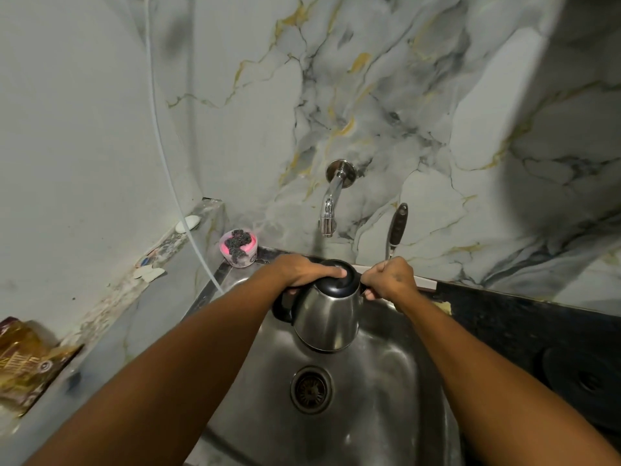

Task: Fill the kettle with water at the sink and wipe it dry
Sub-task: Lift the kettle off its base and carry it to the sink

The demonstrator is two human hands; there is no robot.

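A stainless steel kettle (324, 319) with a black lid and black handle is held above the steel sink (386, 381), below and in front of the chrome tap (331, 203). My left hand (302, 272) wraps over the handle and lid edge on the kettle's left. My right hand (389, 279) grips the kettle's top rim on the right side. The lid looks closed. No water runs from the tap.
A pink tub with a dark scrubber (238, 247) stands at the sink's back left corner. A knife handle (396, 230) leans against the marble wall. A black counter (537, 327) lies right; a brown packet (23, 358) sits on the left ledge. The sink drain (311, 390) is below.
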